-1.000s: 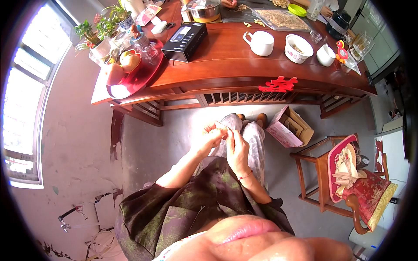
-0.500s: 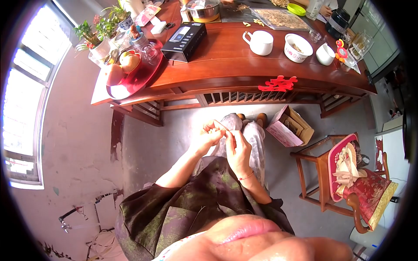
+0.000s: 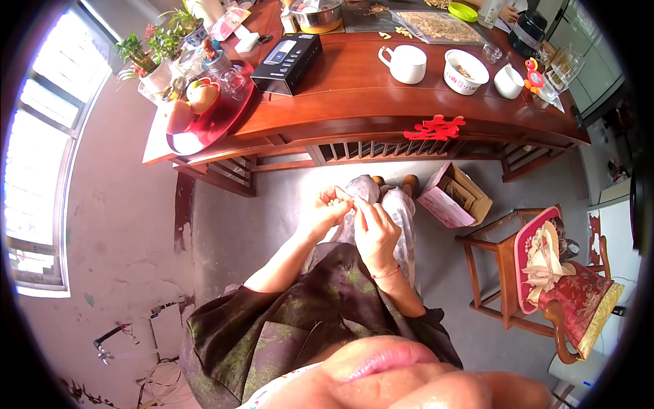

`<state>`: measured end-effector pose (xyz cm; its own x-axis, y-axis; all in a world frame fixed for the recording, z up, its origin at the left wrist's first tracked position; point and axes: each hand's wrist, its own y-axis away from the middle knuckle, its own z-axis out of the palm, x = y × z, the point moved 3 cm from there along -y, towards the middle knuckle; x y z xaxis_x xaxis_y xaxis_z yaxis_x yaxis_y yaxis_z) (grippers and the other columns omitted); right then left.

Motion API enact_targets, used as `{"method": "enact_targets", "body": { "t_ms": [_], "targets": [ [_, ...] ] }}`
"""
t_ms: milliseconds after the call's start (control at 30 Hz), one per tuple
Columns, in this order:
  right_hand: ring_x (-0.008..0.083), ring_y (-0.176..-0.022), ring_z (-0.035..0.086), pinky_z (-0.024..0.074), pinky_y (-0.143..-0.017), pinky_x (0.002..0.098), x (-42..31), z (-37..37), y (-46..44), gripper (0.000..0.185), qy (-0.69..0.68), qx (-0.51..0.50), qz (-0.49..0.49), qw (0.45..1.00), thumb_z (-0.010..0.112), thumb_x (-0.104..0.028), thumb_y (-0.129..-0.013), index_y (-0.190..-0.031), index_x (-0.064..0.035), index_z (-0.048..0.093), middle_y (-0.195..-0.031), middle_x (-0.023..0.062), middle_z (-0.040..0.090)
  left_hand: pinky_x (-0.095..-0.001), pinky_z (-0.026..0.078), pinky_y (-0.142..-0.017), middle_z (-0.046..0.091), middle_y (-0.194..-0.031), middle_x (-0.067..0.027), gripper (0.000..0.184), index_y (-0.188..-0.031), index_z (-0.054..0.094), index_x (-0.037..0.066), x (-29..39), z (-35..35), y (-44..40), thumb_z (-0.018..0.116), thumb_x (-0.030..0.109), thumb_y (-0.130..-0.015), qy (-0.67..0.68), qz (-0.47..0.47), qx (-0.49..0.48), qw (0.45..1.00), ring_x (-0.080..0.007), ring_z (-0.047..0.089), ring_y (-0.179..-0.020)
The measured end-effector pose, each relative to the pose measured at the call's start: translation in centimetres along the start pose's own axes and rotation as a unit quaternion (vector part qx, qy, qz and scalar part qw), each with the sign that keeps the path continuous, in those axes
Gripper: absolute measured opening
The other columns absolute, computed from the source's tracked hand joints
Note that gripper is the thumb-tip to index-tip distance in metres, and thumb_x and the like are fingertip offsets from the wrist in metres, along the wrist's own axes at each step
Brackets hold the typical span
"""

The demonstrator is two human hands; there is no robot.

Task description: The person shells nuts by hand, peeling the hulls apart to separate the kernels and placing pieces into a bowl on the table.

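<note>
Both my hands are in front of my body, above my lap, with their fingertips close together. My left hand [image 3: 328, 213] is closed around several small pale pieces [image 3: 334, 202], whose kind I cannot make out. Beside it, my right hand [image 3: 377, 235] has its thumb and fingers pinched near the left fingertips. Whatever the right fingers hold is too small or hidden to name. A red string bracelet [image 3: 387, 274] circles my right wrist.
The wooden table [image 3: 327, 109] ahead bears a white mug [image 3: 407, 65], a white bowl [image 3: 466, 72], a black box [image 3: 287, 65], and a red tray [image 3: 238, 112] with fruit. Below stands an open cardboard box [image 3: 449, 198]; a chair [image 3: 507, 279] is at right. Another person's hand [image 3: 508, 15] shows behind the table.
My right hand has shifted slightly right, and its fingers have changed position near the left fingertips. My left hand stays closed around the pale pieces, almost in place.
</note>
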<state>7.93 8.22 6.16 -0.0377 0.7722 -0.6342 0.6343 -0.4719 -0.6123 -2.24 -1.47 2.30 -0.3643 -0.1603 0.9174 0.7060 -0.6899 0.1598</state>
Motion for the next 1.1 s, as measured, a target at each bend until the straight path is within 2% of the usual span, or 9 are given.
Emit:
{"method": "enact_targets", "body": {
  "t_ms": [333, 433, 500, 567, 600, 867, 967, 1067, 1100],
  "targets": [
    [0.0212, -0.066, 0.062, 0.0498, -0.055, 0.0323, 0.5, 0.2, 0.0, 0.02, 0.075, -0.051, -0.02, 0.996, 0.065, -0.004, -0.078, -0.097, -0.0085, 0.062, -0.075, 0.0053, 0.06, -0.0186, 0.024, -0.039, 0.052, -0.06, 0.0015, 0.013, -0.08, 0.059, 0.0, -0.6, -0.2, -0.1, 0.067, 0.01, -0.08, 0.011, -0.049, 0.009, 0.999, -0.0023, 0.036, -0.044],
    [0.0218, -0.067, 0.062, 0.05, -0.055, 0.0325, 0.6, -0.2, -0.2, 0.019, 0.093, -0.091, -0.012, 0.991, 0.064, -0.005, -0.078, -0.096, -0.0089, 0.06, -0.076, 0.0055, 0.06, -0.0187, 0.024, -0.039, 0.051, -0.06, 0.0016, 0.012, -0.08, 0.059, 0.0, -0.7, 0.0, -0.2, 0.067, 0.009, -0.08, -0.01, -0.049, 0.018, 0.999, -0.0023, 0.036, -0.044],
    [0.0228, -0.072, 0.064, 0.0521, -0.055, 0.0313, 0.7, -0.3, -0.2, 0.021, 0.099, -0.165, -0.001, 0.981, 0.06, -0.008, -0.08, -0.1, -0.0065, 0.054, -0.083, 0.0071, 0.061, -0.018, 0.026, -0.039, 0.053, -0.061, 0.001, 0.012, -0.08, 0.059, 0.001, -0.7, 0.2, -0.2, 0.066, 0.01, -0.08, -0.017, -0.055, 0.012, 0.998, -0.0023, 0.038, -0.044],
    [0.0233, -0.07, 0.063, 0.0508, -0.054, 0.0327, 0.8, -0.3, -0.2, 0.02, 0.095, -0.165, 0.006, 0.982, 0.061, -0.008, -0.08, -0.099, -0.008, 0.056, -0.08, 0.0069, 0.06, -0.0173, 0.028, -0.039, 0.055, -0.061, 0.0005, 0.011, -0.079, 0.059, 0.002, -0.7, 0.3, -0.1, 0.066, 0.011, -0.081, -0.023, -0.059, 0.006, 0.998, -0.0022, 0.039, -0.044],
    [0.0238, -0.067, 0.063, 0.0494, -0.053, 0.0341, 0.8, -0.4, -0.2, 0.018, 0.09, -0.165, 0.011, 0.982, 0.063, -0.009, -0.08, -0.097, -0.0095, 0.057, -0.076, 0.0066, 0.059, -0.0179, 0.026, -0.039, 0.052, -0.06, 0.0013, 0.012, -0.08, 0.059, 0.001, -0.9, 0.3, -0.1, 0.067, 0.011, -0.081, -0.021, -0.065, 0.007, 0.998, -0.0023, 0.038, -0.044],
    [0.0232, -0.07, 0.064, 0.0515, -0.056, 0.0332, 1.1, 0.1, 0.2, 0.024, 0.098, -0.152, -0.015, 0.983, 0.06, -0.008, -0.08, -0.103, -0.0069, 0.055, -0.08, 0.0074, 0.06, -0.0187, 0.023, -0.04, 0.048, -0.057, 0.0036, 0.013, -0.079, 0.058, 0.003, -0.3, 0.2, -0.5, 0.067, 0.012, -0.082, -0.015, -0.09, -0.01, 0.996, -0.0023, 0.036, -0.044],
    [0.0224, -0.071, 0.064, 0.0529, -0.057, 0.0308, 0.8, -0.5, -0.1, 0.029, 0.102, -0.179, -0.015, 0.978, 0.058, -0.006, -0.079, -0.108, -0.0051, 0.055, -0.08, 0.0075, 0.059, -0.0186, 0.024, -0.04, 0.048, -0.057, 0.0042, 0.013, -0.078, 0.057, 0.004, -0.8, 0.2, -0.5, 0.066, 0.012, -0.082, -0.046, -0.084, -0.013, 0.995, -0.0019, 0.036, -0.044],
    [0.0246, -0.07, 0.063, 0.0514, -0.057, 0.0346, 1.0, -0.5, -0.1, 0.023, 0.098, -0.214, 0.001, 0.972, 0.059, -0.007, -0.08, -0.103, -0.0083, 0.058, -0.082, 0.0075, 0.061, -0.0185, 0.025, -0.04, 0.047, -0.057, 0.0049, 0.013, -0.077, 0.057, 0.004, -1.1, 0.1, -0.5, 0.066, 0.011, -0.082, -0.111, -0.085, 0.004, 0.99, -0.0015, 0.036, -0.045],
    [0.0247, -0.07, 0.063, 0.0514, -0.058, 0.0344, 1.1, -0.4, 0.0, 0.023, 0.103, -0.216, -0.009, 0.971, 0.06, -0.008, -0.08, -0.102, -0.0078, 0.057, -0.082, 0.0078, 0.061, -0.0178, 0.029, -0.042, 0.05, -0.06, 0.0042, 0.014, -0.077, 0.057, 0.005, -0.8, 0.2, -0.5, 0.066, 0.013, -0.082, -0.129, -0.093, -0.003, 0.987, -0.0016, 0.04, -0.047]
  ]
}}
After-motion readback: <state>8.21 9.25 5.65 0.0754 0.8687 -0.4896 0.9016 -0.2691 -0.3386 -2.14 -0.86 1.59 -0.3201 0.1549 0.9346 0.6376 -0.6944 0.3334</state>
